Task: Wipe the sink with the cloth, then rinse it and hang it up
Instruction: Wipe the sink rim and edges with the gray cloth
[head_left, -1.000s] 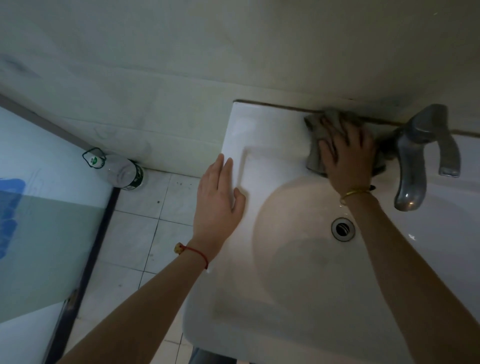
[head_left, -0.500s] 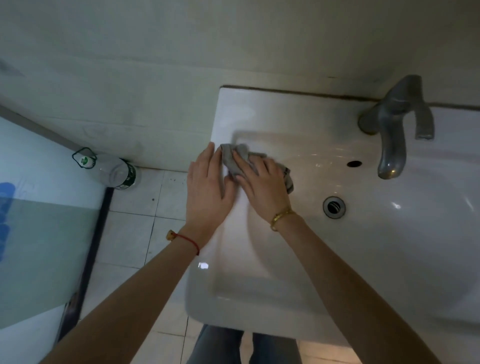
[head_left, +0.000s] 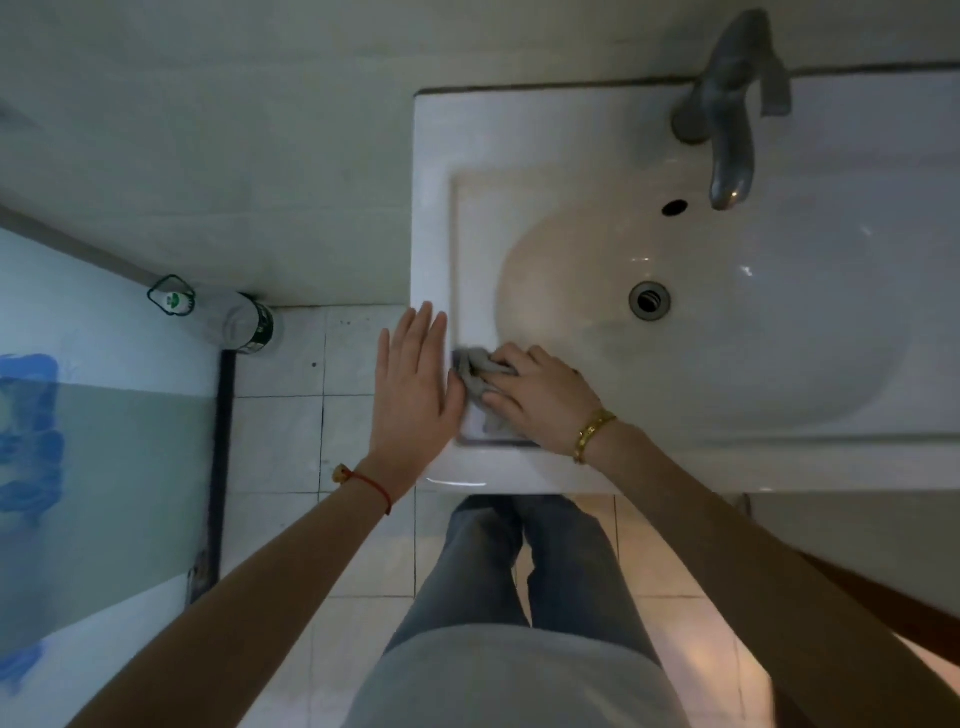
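Note:
The white sink (head_left: 431, 208) fills the upper right, with a drain (head_left: 649, 300) in its bowl and a grey tap (head_left: 730, 109) at the back. My right hand (head_left: 545, 400) presses a small grey cloth (head_left: 475, 371) onto the sink's near left corner, and most of the cloth is hidden under the fingers. My left hand (head_left: 415, 389) lies flat with fingers apart on the sink's left rim, right beside the cloth, holding nothing.
A plastic bottle (head_left: 228, 319) with a green label stands on the tiled floor (head_left: 280, 436) at the wall's foot, left of the sink. A glass panel (head_left: 104, 441) with a dark frame runs along the left. My legs stand below the sink's front edge.
My right hand has dragged the cloth from the back rim by the tap across to the left, then down to the near left corner. My left hand slid toward me along the left rim.

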